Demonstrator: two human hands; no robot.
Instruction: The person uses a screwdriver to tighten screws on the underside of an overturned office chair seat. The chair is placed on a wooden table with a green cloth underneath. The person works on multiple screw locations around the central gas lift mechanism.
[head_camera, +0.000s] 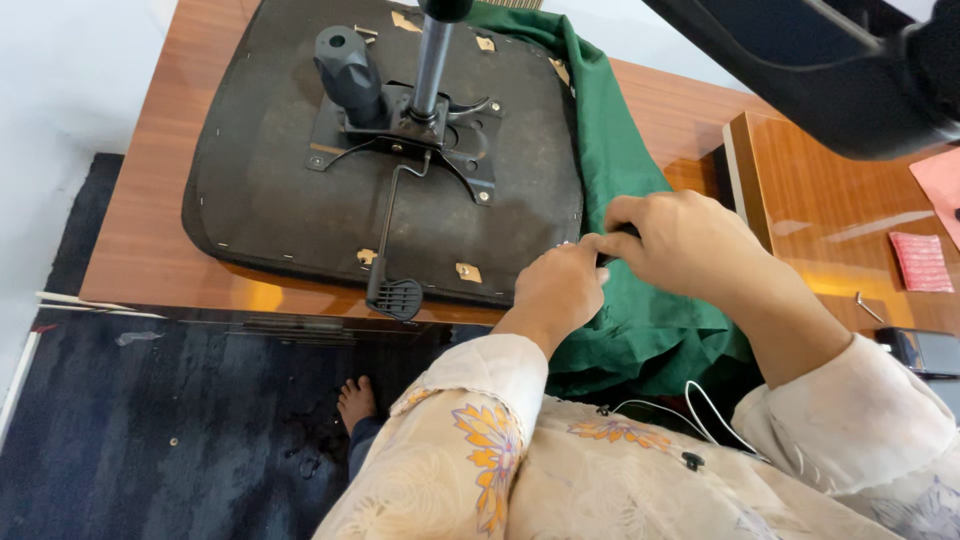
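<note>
Both hands meet at the right edge of the upside-down chair seat (385, 160). Right hand (685, 240) is curled around something small and dark; left hand (560, 290) pinches beside it. Green cloth (640, 320) under them looks soft and floppy. Seat looks heavy and stiff, best held by its rim. Table edge (250, 300) is close, with room on the left

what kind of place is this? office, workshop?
Likely an office or home room used for furniture assembly, not a workshop: an upturned office chair seat lies on a polished wooden desk, a hex key sits nearby, and dark carpet covers the floor.
</note>
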